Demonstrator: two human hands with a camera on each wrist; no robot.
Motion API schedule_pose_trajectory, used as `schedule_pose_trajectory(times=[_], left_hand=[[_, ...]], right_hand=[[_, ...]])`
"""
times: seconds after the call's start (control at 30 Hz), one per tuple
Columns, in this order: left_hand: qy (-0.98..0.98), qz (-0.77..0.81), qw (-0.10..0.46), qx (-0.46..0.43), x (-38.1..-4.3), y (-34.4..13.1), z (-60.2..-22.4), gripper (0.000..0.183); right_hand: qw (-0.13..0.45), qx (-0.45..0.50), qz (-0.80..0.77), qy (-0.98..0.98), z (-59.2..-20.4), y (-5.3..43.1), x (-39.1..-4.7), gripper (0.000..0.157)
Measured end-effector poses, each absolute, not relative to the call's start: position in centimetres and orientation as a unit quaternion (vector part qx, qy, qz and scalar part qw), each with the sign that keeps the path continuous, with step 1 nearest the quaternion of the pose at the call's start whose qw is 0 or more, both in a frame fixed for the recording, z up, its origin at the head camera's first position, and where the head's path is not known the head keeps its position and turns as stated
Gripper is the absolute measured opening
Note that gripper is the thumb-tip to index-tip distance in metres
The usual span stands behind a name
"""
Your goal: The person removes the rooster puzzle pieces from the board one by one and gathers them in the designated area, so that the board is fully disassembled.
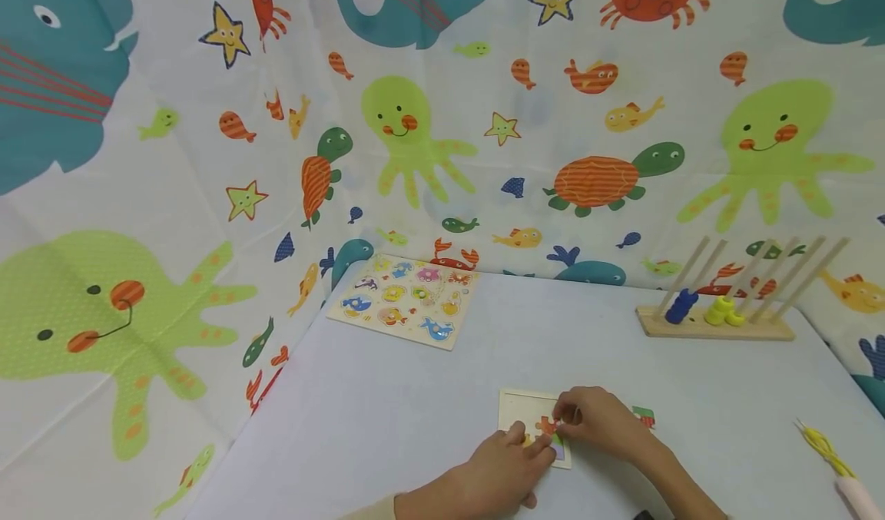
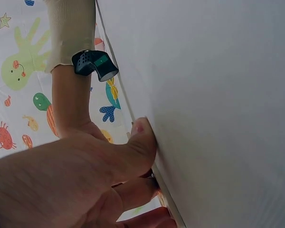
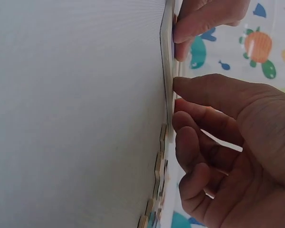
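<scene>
A small wooden jigsaw board lies near the table's front, with a few coloured pieces inside its raised rim. My left hand rests on its lower left part, fingertips touching the pieces there and fingers extended. From the right, my right hand reaches over the board and pinches a red-orange jigsaw piece between thumb and index finger; the fingers partly cover it. In the right wrist view, the right hand's other fingers are curled. Beside the right hand lies a loose green-and-red jigsaw piece.
A sea-animal peg puzzle lies at the back left. At the back right stands a wooden peg rack with blue and yellow pieces. A yellow cord with a pale handle lies at the right edge. Several loose pieces sit beside the board.
</scene>
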State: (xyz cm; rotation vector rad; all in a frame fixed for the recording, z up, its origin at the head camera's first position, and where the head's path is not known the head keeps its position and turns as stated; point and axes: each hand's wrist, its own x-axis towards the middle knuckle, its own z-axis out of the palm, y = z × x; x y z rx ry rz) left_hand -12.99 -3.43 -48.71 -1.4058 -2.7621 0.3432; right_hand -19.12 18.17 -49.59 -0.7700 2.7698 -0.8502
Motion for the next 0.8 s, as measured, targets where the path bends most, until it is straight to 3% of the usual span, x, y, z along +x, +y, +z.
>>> schedule_pose_trajectory(times=[0.8], left_hand=[[-0.873,0.140,0.037,-0.466,-13.21,-3.27,-48.00,0.062]], right_hand=[[0.079,-0.248,-0.296,0.919,-49.34,17.78,-18.86,0.017]])
